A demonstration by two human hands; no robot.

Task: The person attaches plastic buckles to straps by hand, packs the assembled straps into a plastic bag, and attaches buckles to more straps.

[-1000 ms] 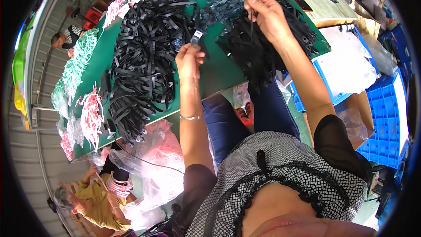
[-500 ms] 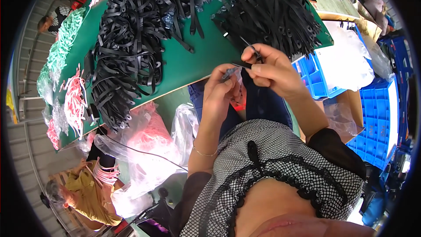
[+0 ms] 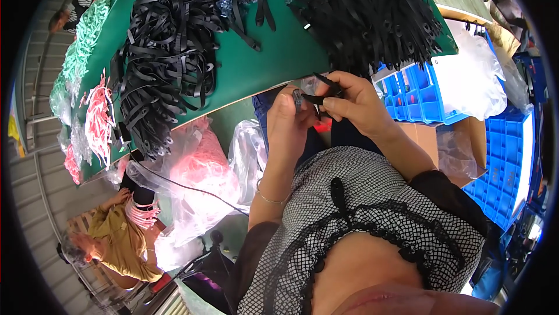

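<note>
My left hand [image 3: 291, 120] and my right hand [image 3: 352, 102] meet close to my chest, below the edge of the green table [image 3: 279, 53]. The right hand pinches a thin black strap [image 3: 320, 89]. The left hand holds a small clear clip [image 3: 297, 97] against the strap's end. A heap of loose black straps [image 3: 169, 53] lies on the table at the left. Another pile of black straps [image 3: 372, 15] lies at the right, just above my hands.
Green strips [image 3: 81, 41] and red-and-white strips [image 3: 99, 122] lie along the table's left side. Clear bags with pink material [image 3: 198, 175] sit under the table. Blue crates [image 3: 419, 93] and plastic bags [image 3: 471, 76] stand at the right. A person in yellow [image 3: 116, 239] crouches at lower left.
Both hands came off the table, where they had been reaching into the piles, and drew in toward my chest, now joined on one strap and a clip.
</note>
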